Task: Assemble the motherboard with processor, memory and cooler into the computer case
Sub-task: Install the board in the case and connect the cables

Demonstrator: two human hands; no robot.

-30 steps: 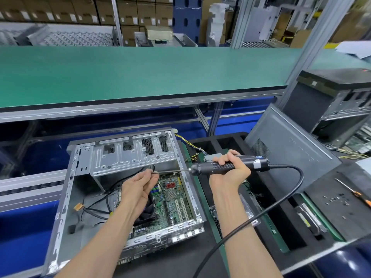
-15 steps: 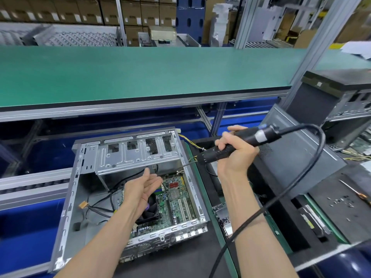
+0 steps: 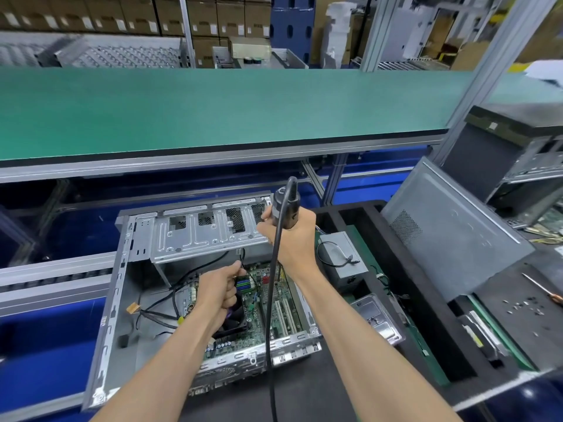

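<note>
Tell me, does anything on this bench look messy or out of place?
Mostly orderly. Small screws lie scattered loose on the black mat at right, beside a screwdriver, and a grey side panel leans tilted there, off the computer case.

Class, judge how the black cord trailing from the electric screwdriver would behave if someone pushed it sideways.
The black cord is probably floppy: it hangs in a loose curve from the black electric screwdriver that the right hand grips. It likely slides easily, and may drag across the green motherboard beneath it.
</note>
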